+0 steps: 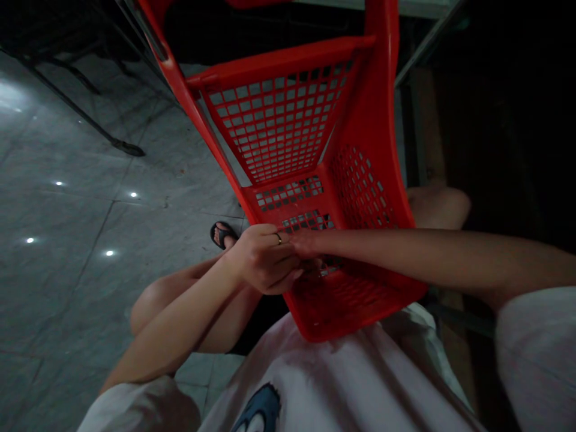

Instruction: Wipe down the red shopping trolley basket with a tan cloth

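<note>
A red plastic basket [364, 126] with perforated walls stands between my knees, leaning against my shirt. At its near left rim my left hand [266, 259] is closed with the fingers curled in, a ring on one finger. My right hand [309, 245] reaches in from the right across the basket and meets the left hand's fingers. Its fingers also look bent, though they are dim and partly covered by the left hand. What the two hands grip between them, if anything, is hidden. Inside the basket, the perforated floor [292, 217] shows.
Grey tiled floor [67, 288] spreads out on the left, with small light reflections. A dark metal leg [90, 114] of some furniture rests there. My sandalled foot [224, 234] is left of the basket. The right side is very dark, with a brownish upright edge [429, 132].
</note>
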`<action>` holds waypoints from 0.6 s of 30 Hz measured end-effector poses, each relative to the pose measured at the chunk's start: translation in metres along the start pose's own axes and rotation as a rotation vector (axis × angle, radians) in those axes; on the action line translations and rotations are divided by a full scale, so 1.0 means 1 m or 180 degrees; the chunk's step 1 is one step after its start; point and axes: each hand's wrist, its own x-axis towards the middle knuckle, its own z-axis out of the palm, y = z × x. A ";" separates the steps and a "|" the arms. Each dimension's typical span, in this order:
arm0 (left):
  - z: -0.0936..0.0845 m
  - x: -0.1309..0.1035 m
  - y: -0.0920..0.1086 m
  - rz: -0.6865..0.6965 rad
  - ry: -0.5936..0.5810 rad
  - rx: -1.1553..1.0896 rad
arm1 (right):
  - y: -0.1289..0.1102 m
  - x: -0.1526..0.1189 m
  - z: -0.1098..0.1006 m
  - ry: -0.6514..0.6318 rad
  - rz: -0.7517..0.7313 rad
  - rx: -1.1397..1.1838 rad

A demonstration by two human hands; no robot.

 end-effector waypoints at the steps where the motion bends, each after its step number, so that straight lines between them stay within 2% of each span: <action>1: 0.000 0.000 0.000 -0.0011 0.0003 0.0006 | 0.006 0.006 -0.010 0.0025 0.0072 -0.0046; 3: 0.001 -0.002 0.001 -0.0023 0.0029 0.0028 | 0.020 0.012 -0.031 0.0143 0.0202 -0.0125; 5: 0.002 -0.004 0.000 -0.0040 0.0042 0.0040 | 0.039 0.010 -0.051 0.0449 0.0420 -0.0204; 7: 0.001 -0.005 -0.002 -0.0082 0.0024 0.0033 | 0.058 0.004 -0.067 0.0936 0.0875 -0.0322; 9: -0.001 -0.006 -0.005 -0.0113 -0.0018 0.0034 | 0.071 -0.001 -0.074 0.1296 0.1424 -0.0454; 12: -0.002 -0.006 -0.010 -0.0130 -0.0075 0.0071 | 0.069 -0.001 -0.067 0.1272 0.1754 -0.0461; 18: 0.005 -0.014 -0.018 -0.0018 0.0045 0.0136 | 0.020 0.003 -0.017 0.1266 0.1585 -0.0043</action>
